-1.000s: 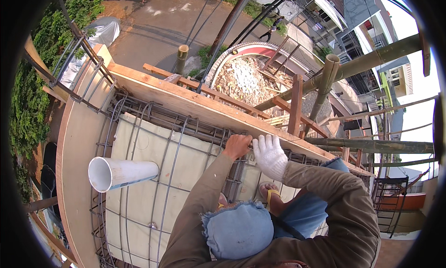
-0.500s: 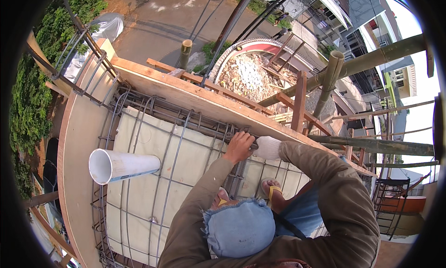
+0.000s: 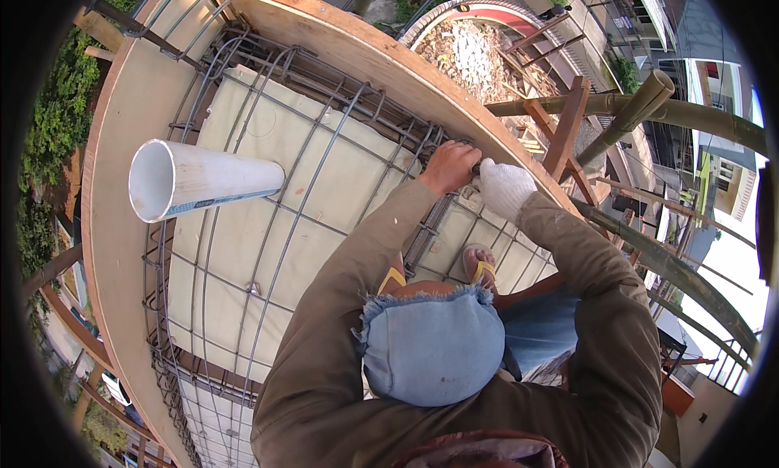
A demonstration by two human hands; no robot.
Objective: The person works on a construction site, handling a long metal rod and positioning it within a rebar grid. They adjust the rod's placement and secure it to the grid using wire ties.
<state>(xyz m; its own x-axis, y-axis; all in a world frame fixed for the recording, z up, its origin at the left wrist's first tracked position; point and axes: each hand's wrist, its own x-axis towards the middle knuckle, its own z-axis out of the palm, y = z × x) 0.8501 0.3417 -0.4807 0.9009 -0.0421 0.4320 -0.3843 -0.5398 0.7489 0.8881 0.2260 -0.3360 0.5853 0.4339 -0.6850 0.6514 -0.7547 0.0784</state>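
My left hand point(image 3: 450, 166), bare, is closed at the top bars of the rebar cage point(image 3: 381, 103), beside the far formwork board. Just right of it, my right hand point(image 3: 505, 190) wears a white knitted glove and is closed too. A small dark piece shows between the two hands; its kind is hidden by the fingers. Under the hands, steel bars run along a narrow trench between cream-coloured panels point(image 3: 324, 216). A grid of rebar point(image 3: 280, 200) lies over these panels. My sandalled feet point(image 3: 479, 263) rest among the bars.
A white plastic pipe point(image 3: 219, 178) sticks up through the grid at left. Plywood formwork point(image 3: 114, 184) edges the deck at left, and a wooden board point(image 3: 349, 34) edges the far side. Beyond it stand bamboo poles point(image 3: 633, 115) above a rubble heap point(image 3: 471, 54) far below.
The view has tilted and shifted, so the deck sits higher in the picture. Both hands stay together at the same edge of the cage, with the gloved hand turned slightly.
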